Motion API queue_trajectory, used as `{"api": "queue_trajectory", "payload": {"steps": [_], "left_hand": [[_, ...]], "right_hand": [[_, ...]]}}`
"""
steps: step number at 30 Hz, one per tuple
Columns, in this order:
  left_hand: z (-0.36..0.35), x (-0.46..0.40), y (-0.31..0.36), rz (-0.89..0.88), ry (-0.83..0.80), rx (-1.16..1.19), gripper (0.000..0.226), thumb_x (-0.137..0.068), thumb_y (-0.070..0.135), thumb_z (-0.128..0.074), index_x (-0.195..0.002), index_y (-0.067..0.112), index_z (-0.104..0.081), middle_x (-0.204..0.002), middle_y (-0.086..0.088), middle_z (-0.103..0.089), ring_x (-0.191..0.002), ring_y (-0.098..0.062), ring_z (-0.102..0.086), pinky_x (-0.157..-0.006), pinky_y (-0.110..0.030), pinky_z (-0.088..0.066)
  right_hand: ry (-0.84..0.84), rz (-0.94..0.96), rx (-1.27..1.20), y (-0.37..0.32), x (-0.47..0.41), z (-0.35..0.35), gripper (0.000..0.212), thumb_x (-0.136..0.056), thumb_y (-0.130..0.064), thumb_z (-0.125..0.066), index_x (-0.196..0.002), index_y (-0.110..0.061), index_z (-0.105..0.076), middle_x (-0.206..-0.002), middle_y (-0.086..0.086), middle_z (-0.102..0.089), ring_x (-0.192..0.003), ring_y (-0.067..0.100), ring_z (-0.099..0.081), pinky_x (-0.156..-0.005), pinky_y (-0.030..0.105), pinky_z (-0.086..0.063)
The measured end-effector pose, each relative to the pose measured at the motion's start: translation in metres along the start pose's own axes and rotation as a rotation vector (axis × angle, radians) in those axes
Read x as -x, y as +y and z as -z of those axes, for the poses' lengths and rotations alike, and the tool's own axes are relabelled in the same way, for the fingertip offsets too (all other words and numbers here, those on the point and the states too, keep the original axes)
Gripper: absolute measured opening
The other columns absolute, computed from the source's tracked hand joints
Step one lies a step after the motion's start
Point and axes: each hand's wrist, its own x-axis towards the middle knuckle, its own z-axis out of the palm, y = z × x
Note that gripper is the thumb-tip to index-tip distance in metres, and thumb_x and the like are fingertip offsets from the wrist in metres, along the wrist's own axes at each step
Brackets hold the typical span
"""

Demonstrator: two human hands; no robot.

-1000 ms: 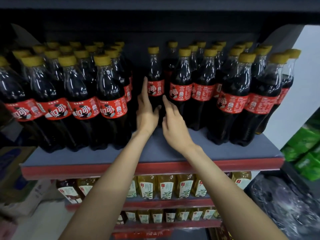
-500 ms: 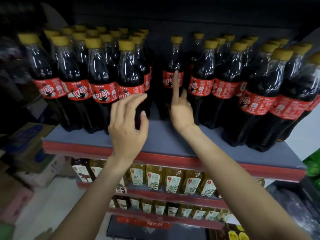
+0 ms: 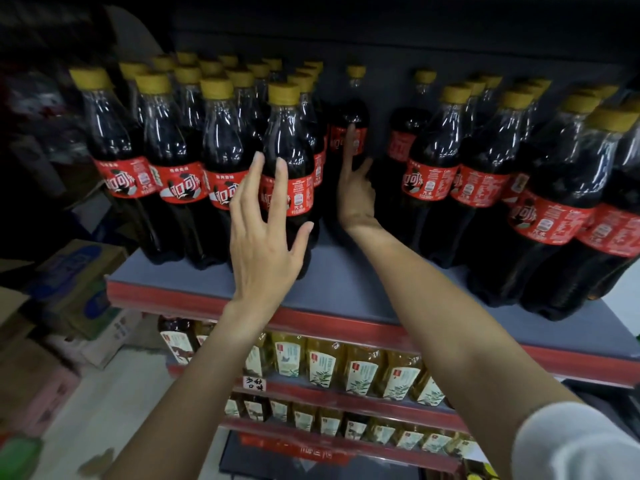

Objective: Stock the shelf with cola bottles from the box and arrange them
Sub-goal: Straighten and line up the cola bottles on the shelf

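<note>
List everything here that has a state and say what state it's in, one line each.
left hand: open, fingers spread by the front cola bottle
right hand: open, forefinger up against the back cola bottle
cola bottles: upright, capped
cola shelf: gap in the middle
tea bottles: upright, lower shelf
cardboard boxes: on the floor, closed

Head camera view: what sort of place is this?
Most likely a shop aisle. Rows of identical cola bottles fill a red-edged shelf, lighter drink bottles line the shelves below, and cardboard boxes stand on the floor.
</note>
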Motion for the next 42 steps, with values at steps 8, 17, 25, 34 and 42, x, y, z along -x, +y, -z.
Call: {"api": "queue_trajectory", "payload": {"steps": [8, 17, 25, 34, 42], "left_hand": [[0.000, 0.005, 0.008, -0.003, 0.053, 0.072, 0.066, -0.086, 0.013, -0.065, -0.143, 0.006, -0.033, -0.149, -0.023, -0.027, -0.135, -0.034, -0.028, -0.112, -0.044, -0.032], [-0.024, -0.003, 0.072, -0.014, 0.085, 0.748, 0.030, -0.091, 0.011, -0.050, -0.119, 0.003, -0.055, -0.117, -0.007, -0.059, -0.111, -0.018, -0.055, -0.098, -0.037, -0.045], [-0.070, -0.041, 0.092, 0.731, -0.805, 1.215, 0.053, -0.101, 0.049, -0.008, -0.150, 0.031, -0.022, -0.156, -0.006, -0.026, -0.142, -0.024, -0.027, -0.118, -0.041, -0.019], [-0.071, -0.018, 0.068, 0.720, -0.524, 1.143, 0.051, -0.102, 0.044, -0.020, -0.151, 0.032, -0.014, -0.159, 0.009, -0.015, -0.146, -0.010, -0.015, -0.121, -0.043, -0.013], [-0.075, -0.026, 0.058, 0.827, -0.384, 1.159, 0.048, -0.104, 0.033, -0.027, -0.151, 0.028, -0.018, -0.159, 0.008, -0.018, -0.145, -0.008, -0.015, -0.120, -0.031, -0.011]], "right_hand": [[-0.175, 0.028, -0.243, 0.011, 0.003, 0.007, 0.093, -0.088, 0.012, -0.039, -0.150, -0.032, 0.014, -0.149, 0.030, -0.020, -0.104, 0.044, -0.059, -0.087, 0.046, -0.047], [0.324, 0.103, -0.601, 0.052, 0.098, 0.080, 0.051, -0.088, -0.003, -0.049, -0.137, -0.016, -0.046, -0.120, 0.005, -0.055, -0.099, 0.017, -0.058, -0.084, 0.036, -0.049], [0.034, -0.123, -0.583, 0.075, 0.117, 0.068, 0.084, -0.091, -0.007, -0.057, -0.153, -0.021, -0.002, -0.153, 0.017, -0.018, -0.130, 0.030, -0.037, -0.101, 0.027, -0.034], [-0.138, 0.028, -0.788, 0.066, 0.081, 0.053, 0.092, -0.082, 0.011, -0.054, -0.154, -0.020, -0.007, -0.157, 0.007, -0.023, -0.136, 0.021, -0.036, -0.112, 0.025, -0.030], [-0.117, -0.020, -0.817, 0.054, 0.050, 0.034, 0.084, -0.084, 0.007, -0.058, -0.150, -0.030, -0.021, -0.136, 0.004, -0.052, -0.123, 0.016, -0.052, -0.104, 0.040, -0.046]]}}
